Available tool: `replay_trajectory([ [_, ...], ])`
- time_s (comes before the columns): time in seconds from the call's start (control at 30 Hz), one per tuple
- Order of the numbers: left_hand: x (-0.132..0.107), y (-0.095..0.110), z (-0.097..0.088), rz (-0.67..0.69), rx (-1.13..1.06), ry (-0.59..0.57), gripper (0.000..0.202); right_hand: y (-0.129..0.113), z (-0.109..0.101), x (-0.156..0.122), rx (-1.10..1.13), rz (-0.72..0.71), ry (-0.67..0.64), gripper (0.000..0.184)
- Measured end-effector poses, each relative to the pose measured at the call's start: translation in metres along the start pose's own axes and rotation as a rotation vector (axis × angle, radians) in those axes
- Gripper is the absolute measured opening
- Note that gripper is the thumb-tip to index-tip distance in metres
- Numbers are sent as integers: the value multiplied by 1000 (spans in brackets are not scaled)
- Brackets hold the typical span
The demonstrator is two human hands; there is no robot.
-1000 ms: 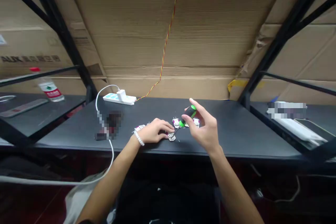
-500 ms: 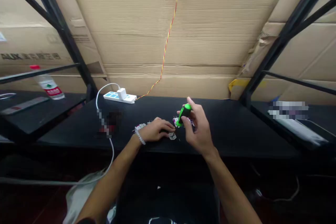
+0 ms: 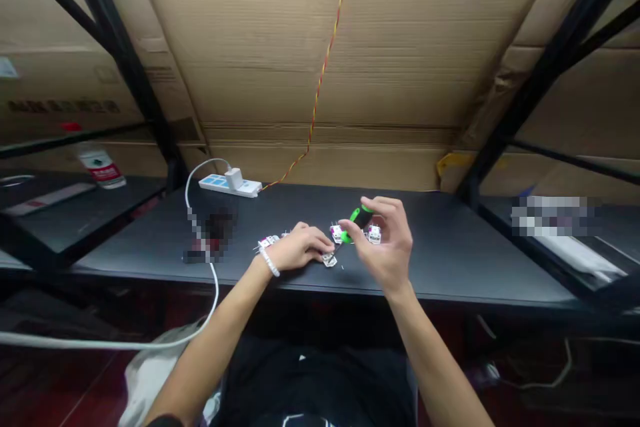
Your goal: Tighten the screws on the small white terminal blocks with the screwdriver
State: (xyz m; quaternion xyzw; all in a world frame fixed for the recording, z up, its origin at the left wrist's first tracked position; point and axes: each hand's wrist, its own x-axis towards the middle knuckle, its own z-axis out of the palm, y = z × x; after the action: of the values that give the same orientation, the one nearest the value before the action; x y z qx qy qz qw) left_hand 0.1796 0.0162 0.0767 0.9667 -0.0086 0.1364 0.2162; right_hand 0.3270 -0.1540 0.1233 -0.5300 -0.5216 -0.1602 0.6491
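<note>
My right hand (image 3: 387, 243) is closed round the green and black handle of a small screwdriver (image 3: 356, 220), whose tip points down and left at a small white part (image 3: 329, 259) on the black table (image 3: 450, 260). My left hand (image 3: 297, 247), with a white bead bracelet at the wrist, lies fingers curled on that part and presses it to the table. More small white and pink parts (image 3: 373, 233) lie just behind the hands, and one (image 3: 267, 241) sits by my left wrist.
A white power strip (image 3: 230, 185) with a charger and a white cable (image 3: 200, 307) sits at the back left. A red-yellow twisted wire (image 3: 320, 90) hangs down the cardboard wall. A bottle (image 3: 100, 167) stands on the left shelf. Black frame bars flank both sides.
My right hand has turned the screwdriver, and the handle now leans further to the right. My left hand stays on the part.
</note>
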Motion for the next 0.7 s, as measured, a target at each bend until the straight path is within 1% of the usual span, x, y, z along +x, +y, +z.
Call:
replay_trajectory([
  [0.03, 0, -1, 0, 3, -5, 3, 21, 1, 0, 0, 18, 22, -4, 35],
  [0.1, 0, -2, 0, 6, -13, 0, 20, 0, -2, -1, 103, 79, -88, 31],
  [0.17, 0, -2, 0, 7, -18, -2, 20, -3, -4, -2, 192, 133, -204, 36],
  [0.23, 0, -2, 0, 6, -19, 4, 20, -6, -6, -3, 208, 150, -256, 41],
  [0.3, 0, -1, 0, 4, -16, 4, 21, -10, -7, -3, 142, 109, -244, 42],
  [0.37, 0, 0, 0, -4, -9, 3, 21, -12, -6, -3, 55, 38, -207, 42],
  [0.43, 0, 1, 0, 1, -7, -4, 21, -13, -5, -2, -21, -18, -132, 45],
  [0.5, 0, 2, 0, 11, -13, -5, 21, -12, -4, -2, -56, -24, -76, 41],
  [0.57, 0, 2, 0, 17, -20, -6, 21, -11, -6, -2, -19, 9, -109, 39],
  [0.63, 0, 2, 0, 16, -24, -2, 21, -10, -8, -1, 59, 46, -206, 44],
  [0.7, 0, 1, 1, 16, -26, 8, 21, -9, -9, -1, 103, 60, -261, 47],
])
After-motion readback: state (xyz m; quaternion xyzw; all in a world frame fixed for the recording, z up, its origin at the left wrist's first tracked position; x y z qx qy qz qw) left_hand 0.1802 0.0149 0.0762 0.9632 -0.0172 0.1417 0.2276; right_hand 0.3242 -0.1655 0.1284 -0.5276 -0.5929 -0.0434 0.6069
